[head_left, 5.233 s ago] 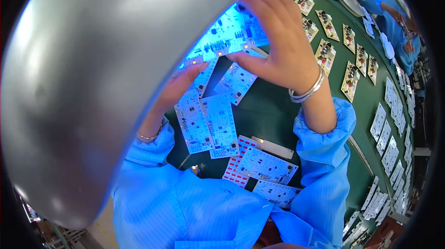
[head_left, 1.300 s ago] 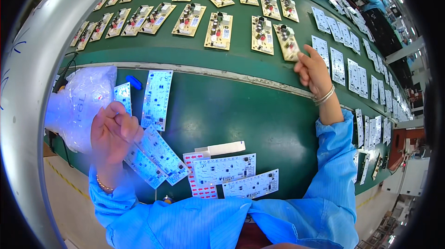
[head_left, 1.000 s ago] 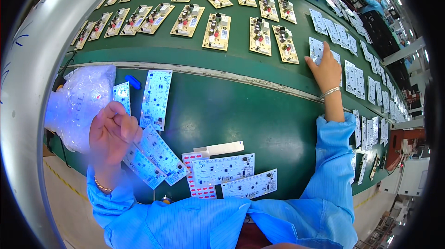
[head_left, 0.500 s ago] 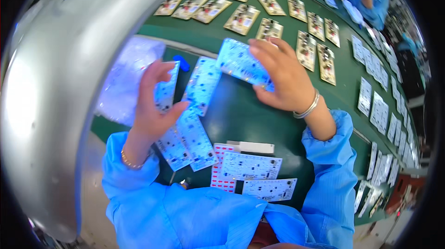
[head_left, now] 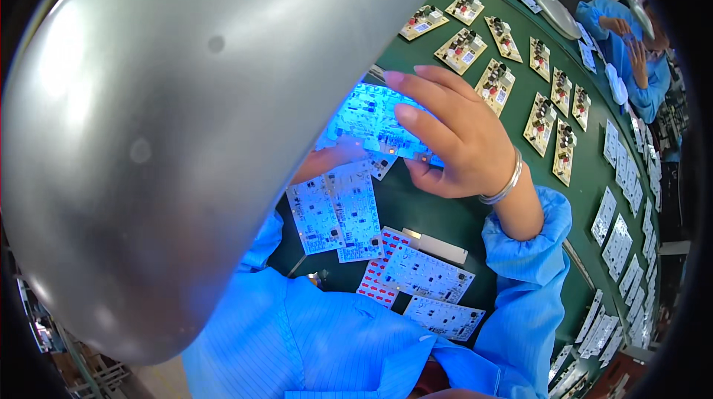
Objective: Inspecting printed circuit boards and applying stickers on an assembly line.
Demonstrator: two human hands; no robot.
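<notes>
A circuit board [head_left: 368,118], lit bright blue, is raised over the table beside the lamp shade's edge. My right hand [head_left: 464,139] grips its right end, fingers over the top and thumb beneath. At the board's lower left corner, the thumb side of my left hand [head_left: 333,160] presses on it; the grey shade hides the rest of that hand. Below lie two overlapping white circuit boards [head_left: 356,213], with part of another under the raised one. Nearer my body, a white board [head_left: 427,273] rests partly on a sheet of red marks [head_left: 379,284], with another board [head_left: 445,316] below it.
The large grey lamp shade [head_left: 163,161] covers the left side. Tan boards with components [head_left: 460,50] stand in rows on the green table [head_left: 535,198] beyond my right hand. White boards [head_left: 618,247] line the right edge. Another person [head_left: 631,50] sits at the far right.
The view has shifted, and the lamp shade now covers much more of the left. My left hand, apart with fingers spread before, now meets the board held by my right hand.
</notes>
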